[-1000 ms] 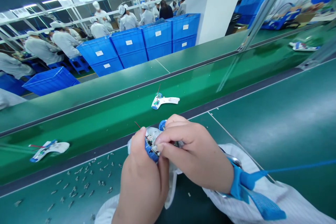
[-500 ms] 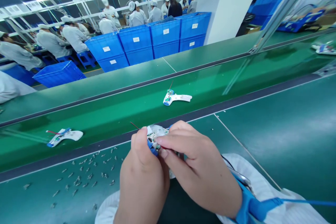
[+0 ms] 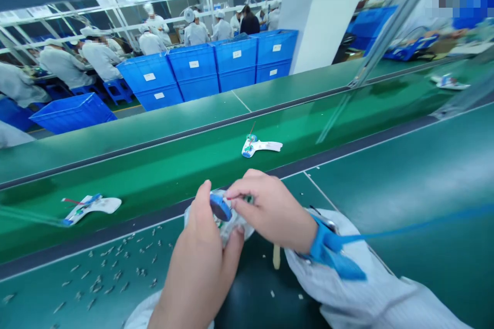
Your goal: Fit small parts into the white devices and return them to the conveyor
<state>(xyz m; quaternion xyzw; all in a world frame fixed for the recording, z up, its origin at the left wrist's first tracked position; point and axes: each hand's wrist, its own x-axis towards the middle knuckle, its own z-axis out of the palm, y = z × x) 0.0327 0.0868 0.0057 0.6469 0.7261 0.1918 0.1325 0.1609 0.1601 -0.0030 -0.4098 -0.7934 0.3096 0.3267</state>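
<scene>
My left hand (image 3: 195, 252) is wrapped around a white gun-shaped plastic housing (image 3: 234, 220), thumb on the near side and fingers behind. A round blue end piece (image 3: 221, 207) with a dark face points toward me at the top of the housing. A little green circuit board shows inside; much of the housing is hidden by my hands. My right hand (image 3: 272, 211) pinches a thin red wire (image 3: 232, 198) beside the blue piece. A blue strap (image 3: 322, 239) circles my right wrist.
Similar half housings with boards and wires lie on the green conveyor belt: one ahead (image 3: 264, 146), one at left (image 3: 94, 208), one at far right (image 3: 450, 82). Several small metal parts (image 3: 98, 282) are scattered at left. Blue crates (image 3: 196, 67) and co-workers (image 3: 196, 31) stand beyond.
The housing has been turned, so its blue round end now faces me. My right hand has drawn up and away from the board, now pinching the red wire. The view has shifted slightly.
</scene>
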